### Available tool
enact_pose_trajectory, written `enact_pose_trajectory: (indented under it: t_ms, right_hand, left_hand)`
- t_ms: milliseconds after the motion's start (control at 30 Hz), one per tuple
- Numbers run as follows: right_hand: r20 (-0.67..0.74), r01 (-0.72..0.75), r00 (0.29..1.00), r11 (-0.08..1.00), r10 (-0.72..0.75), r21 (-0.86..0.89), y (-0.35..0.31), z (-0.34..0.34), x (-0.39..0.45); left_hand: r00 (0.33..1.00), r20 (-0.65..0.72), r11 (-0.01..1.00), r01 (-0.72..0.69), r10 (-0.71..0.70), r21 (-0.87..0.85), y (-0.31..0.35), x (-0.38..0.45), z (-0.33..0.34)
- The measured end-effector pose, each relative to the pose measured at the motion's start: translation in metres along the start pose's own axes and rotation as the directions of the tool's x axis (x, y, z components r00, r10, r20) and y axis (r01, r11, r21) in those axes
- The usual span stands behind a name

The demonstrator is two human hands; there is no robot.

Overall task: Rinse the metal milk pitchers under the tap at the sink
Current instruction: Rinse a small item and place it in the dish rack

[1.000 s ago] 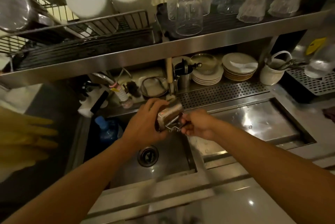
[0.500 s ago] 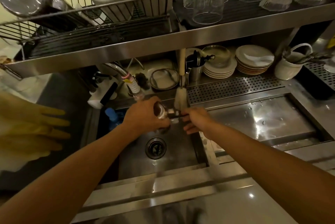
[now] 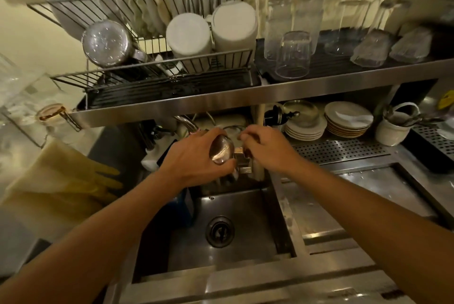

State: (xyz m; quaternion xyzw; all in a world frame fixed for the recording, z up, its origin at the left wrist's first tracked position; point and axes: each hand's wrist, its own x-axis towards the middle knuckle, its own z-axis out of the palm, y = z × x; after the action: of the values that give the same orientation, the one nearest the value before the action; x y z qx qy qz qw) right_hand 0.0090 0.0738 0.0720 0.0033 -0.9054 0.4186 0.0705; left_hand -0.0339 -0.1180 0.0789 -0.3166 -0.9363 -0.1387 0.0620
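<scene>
Item: one small metal milk pitcher (image 3: pixel 221 149), held over the back edge of the sink (image 3: pixel 245 207), above and behind the drain (image 3: pixel 220 231). Orientation: tipped onto its side, rounded base turned toward the camera, long axis running roughly away from the person; the mouth is hidden, so its exact heading cannot be told. Handle (image 3: pixel 242 162): on the pitcher's right side, between the two hands. Left hand (image 3: pixel 196 156): fingers curled round the pitcher's body, carrying it. Right hand (image 3: pixel 266 147): just beside the handle, fingers bent downward at its top; whether it pinches the handle or the tap fitting behind cannot be told. Tap (image 3: pixel 186 124): curved spout partly visible just behind the left hand, under the steel shelf (image 3: pixel 245 97); no water stream can be made out. Judgement: the left hand is the nearer and the bearing one, so turning the mouth under the spout falls to it. Adjacent stock: second pitcher (image 3: pixel 108 44) upturned in the wire rack (image 3: pixel 147 67); yellow rubber gloves (image 3: pixel 73 180) to the left.
</scene>
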Motion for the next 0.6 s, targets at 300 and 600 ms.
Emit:
enact_pose_trajectory:
  t_ms: [300, 600]
  right_hand:
    - [-0.203, 0.332, 0.916, 0.938, -0.346, -0.103, -0.104, -0.053, 0.022]
    - [-0.236, 0.501, 0.813, 0.846, -0.533, -0.185, -0.177, -0.076, 0.058]
  left_hand:
    - [0.951, -0.278, 0.990, -0.116, 0.135, 0.082, 0.011, 0.004, -0.130]
    - [0.837, -0.514, 0.978, -0.118, 0.190, 0.171, -0.025, -0.002, -0.233]
